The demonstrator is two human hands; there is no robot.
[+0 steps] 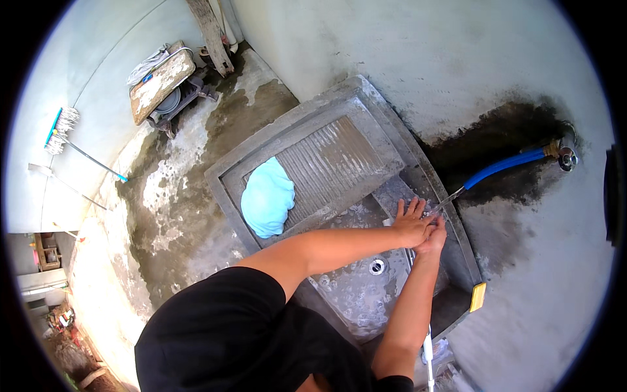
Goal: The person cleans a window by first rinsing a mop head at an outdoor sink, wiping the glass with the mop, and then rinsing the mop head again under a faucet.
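My left hand (pixel 411 226) lies with its fingers spread, palm down, over the right half of a grey concrete laundry sink (pixel 471 255). Against it, my right hand (pixel 431 239) is turned up and partly covered; its visible fingers look loosely curved, with nothing seen in them. A thin stream of water (pixel 447 200) reaches both hands from a blue hose (pixel 503 168) fixed to a metal wall tap (pixel 568 158). Below my forearms is the wet basin with its round drain (pixel 377 266). A bundled light-blue cloth (pixel 268 198) rests on the ridged washboard (pixel 333 166), apart from both hands.
A yellow block (pixel 478 297) sits on the sink's right corner. At the back left stands a worn wooden board (pixel 162 83) on a low stand. A mop (pixel 63 130) leans on the left wall. The concrete floor (pixel 157 248) is patched with wet. A white pole (pixel 428 359) is near my right forearm.
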